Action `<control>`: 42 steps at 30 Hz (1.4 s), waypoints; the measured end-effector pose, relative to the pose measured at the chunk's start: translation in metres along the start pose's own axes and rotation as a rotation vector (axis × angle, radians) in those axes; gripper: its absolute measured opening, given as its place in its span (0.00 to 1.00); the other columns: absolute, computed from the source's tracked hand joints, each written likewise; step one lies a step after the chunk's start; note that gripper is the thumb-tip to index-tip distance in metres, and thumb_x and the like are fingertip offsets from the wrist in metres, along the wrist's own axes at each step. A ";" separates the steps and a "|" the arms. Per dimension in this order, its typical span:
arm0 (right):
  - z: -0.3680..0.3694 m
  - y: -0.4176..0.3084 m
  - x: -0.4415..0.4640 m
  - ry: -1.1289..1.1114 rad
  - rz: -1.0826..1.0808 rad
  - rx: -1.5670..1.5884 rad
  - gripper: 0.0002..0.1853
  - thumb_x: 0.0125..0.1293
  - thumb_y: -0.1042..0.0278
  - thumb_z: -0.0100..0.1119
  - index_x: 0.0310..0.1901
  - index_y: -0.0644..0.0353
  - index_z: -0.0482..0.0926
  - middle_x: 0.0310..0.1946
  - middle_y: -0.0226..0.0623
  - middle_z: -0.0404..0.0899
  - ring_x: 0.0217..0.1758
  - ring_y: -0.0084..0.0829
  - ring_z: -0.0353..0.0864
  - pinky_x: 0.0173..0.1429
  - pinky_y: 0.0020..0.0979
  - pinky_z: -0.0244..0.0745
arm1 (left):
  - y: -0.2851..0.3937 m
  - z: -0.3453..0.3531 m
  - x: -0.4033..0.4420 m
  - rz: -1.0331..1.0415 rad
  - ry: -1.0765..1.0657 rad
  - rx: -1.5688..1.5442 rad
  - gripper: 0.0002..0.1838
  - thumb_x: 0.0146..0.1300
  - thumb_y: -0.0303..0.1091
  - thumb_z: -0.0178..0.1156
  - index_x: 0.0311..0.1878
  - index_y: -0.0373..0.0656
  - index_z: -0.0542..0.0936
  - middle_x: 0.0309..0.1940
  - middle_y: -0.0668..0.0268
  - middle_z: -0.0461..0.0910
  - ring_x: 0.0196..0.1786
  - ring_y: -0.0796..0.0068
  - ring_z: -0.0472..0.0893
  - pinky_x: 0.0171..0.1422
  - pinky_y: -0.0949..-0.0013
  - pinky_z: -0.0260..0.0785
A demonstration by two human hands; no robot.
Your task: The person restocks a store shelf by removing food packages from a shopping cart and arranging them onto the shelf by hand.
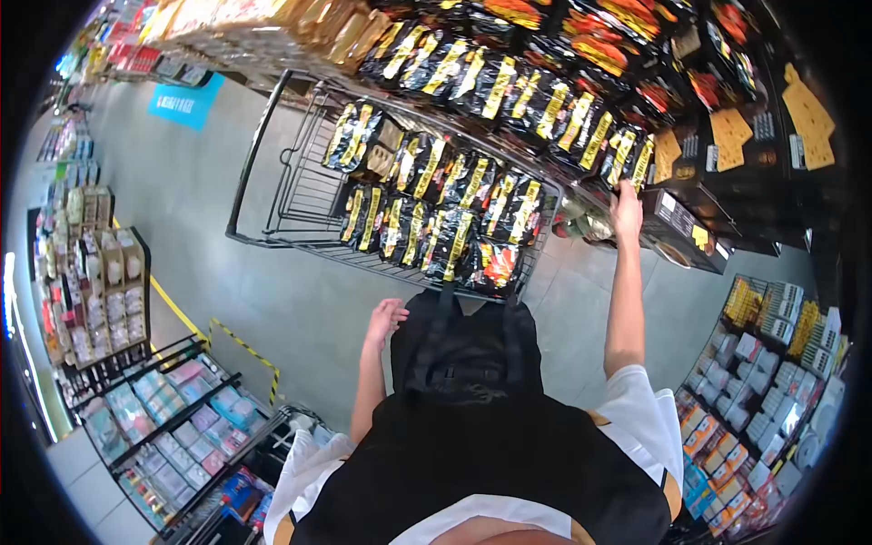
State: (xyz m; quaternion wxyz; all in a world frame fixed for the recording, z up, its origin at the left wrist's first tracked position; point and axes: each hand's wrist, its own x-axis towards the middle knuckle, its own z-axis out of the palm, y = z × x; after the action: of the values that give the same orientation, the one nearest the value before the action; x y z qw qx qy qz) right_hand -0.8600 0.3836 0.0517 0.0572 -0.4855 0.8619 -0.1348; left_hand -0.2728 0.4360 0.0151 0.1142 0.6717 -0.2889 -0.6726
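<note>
My right hand (627,213) reaches forward to the right end of a shelf row. Its fingers are closed at the lower edge of a black bag with a yellow band (621,156), perhaps a snack bag; the fingertips are partly hidden. My left hand (388,320) hangs low beside the black backpack-like bag (468,350) at my front, fingers loosely bent and apart, holding nothing. Before me stands a wire shopping cart (295,195). Several matching black bags (451,232) lie in it in rows, one showing a red picture.
Shelves with more black bags (490,82) run along the cart's far side. A dark box (681,227) stands below my right hand. Racks of small goods stand at the lower left (173,422) and lower right (754,381). A blue sign (186,102) lies on the grey floor.
</note>
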 end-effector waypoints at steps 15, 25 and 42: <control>0.087 -0.184 -0.336 -0.427 0.298 0.637 0.11 0.68 0.63 0.53 0.39 0.62 0.78 0.29 0.43 0.81 0.35 0.36 0.82 0.43 0.34 0.75 | 0.033 -0.105 0.088 0.071 -0.206 0.119 0.15 0.70 0.44 0.51 0.51 0.47 0.75 0.36 0.64 0.83 0.37 0.75 0.81 0.42 0.68 0.75; 0.081 -0.154 -0.410 0.000 0.509 0.723 0.13 0.68 0.63 0.53 0.37 0.66 0.77 0.29 0.39 0.81 0.34 0.30 0.80 0.42 0.32 0.73 | 0.024 -0.103 0.077 0.139 -0.379 0.410 0.13 0.70 0.43 0.49 0.49 0.47 0.75 0.35 0.67 0.83 0.36 0.76 0.81 0.37 0.71 0.72; 0.231 -0.250 -0.623 -0.608 0.784 0.709 0.17 0.68 0.56 0.51 0.40 0.64 0.79 0.26 0.33 0.79 0.27 0.22 0.76 0.31 0.30 0.73 | -0.033 -0.270 0.058 0.289 -0.402 0.513 0.09 0.68 0.33 0.51 0.44 0.39 0.77 0.33 0.64 0.80 0.37 0.75 0.80 0.44 0.71 0.73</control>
State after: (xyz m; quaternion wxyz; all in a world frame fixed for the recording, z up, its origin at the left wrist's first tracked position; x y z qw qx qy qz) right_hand -0.2760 0.7507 -0.1173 0.5042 -0.1003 0.8242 -0.2377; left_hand -0.0069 0.3680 -0.0324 -0.0234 0.4850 -0.5572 -0.6736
